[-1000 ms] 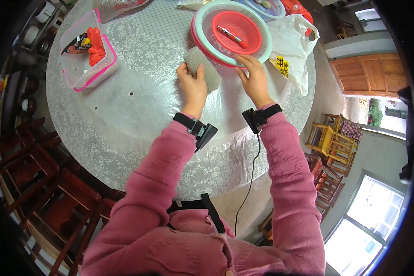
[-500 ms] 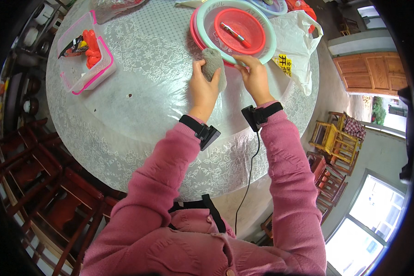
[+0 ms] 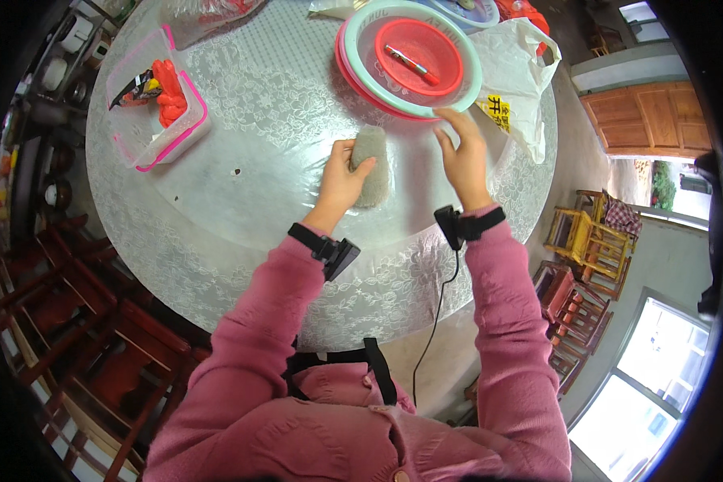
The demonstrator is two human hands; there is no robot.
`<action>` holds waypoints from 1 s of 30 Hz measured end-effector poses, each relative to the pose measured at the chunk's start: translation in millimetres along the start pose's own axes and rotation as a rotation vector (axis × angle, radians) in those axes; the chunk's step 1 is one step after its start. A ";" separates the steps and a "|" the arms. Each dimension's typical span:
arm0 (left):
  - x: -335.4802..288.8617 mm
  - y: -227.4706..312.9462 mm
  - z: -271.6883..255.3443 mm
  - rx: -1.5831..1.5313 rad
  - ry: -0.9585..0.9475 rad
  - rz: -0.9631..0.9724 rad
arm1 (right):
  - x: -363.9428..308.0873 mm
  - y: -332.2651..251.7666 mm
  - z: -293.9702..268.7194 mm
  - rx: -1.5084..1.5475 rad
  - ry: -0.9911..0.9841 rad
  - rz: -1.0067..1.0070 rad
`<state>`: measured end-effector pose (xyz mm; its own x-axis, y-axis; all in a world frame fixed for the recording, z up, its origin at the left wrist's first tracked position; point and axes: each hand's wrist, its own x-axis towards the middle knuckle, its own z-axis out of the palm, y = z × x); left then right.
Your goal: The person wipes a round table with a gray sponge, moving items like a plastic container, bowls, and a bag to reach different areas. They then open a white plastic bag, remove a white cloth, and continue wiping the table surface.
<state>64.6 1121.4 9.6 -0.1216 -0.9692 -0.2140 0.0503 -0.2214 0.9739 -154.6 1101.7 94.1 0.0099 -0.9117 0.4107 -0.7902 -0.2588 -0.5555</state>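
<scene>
A left hand (image 3: 341, 181) grasped an oblong grey fuzzy cloth pad (image 3: 374, 173) over a lace-patterned tablecloth (image 3: 265, 233).
Its fingers curled at the pad's left edge, thumb across the face; the right hand (image 3: 466, 161), fingers parted, hung near a round pale-green plastic basin (image 3: 400, 101).

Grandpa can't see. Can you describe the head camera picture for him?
A left hand holds a fuzzy grey pad over a round table; the empty right hand is near a pale green basin holding a red basin with a pen. A pink-rimmed box sits left, a white bag right.
</scene>
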 end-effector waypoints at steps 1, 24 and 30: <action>-3.9 -0.4 -6.4 -0.125 -0.017 -0.051 | -11.1 -7.7 -0.7 -0.003 -0.038 0.081; -81.1 73.8 -114.0 -0.370 -0.303 -0.236 | -60.4 -170.4 56.0 0.461 0.001 0.364; -82.8 78.0 -131.7 -0.359 -0.297 -0.206 | -62.0 -173.9 58.9 0.472 0.010 0.362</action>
<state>209.1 1170.2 93.3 -0.4390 -0.8406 -0.3172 0.3265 -0.4782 0.8153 18.3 1184.5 122.6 -0.2176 -0.9659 0.1405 -0.3839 -0.0477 -0.9222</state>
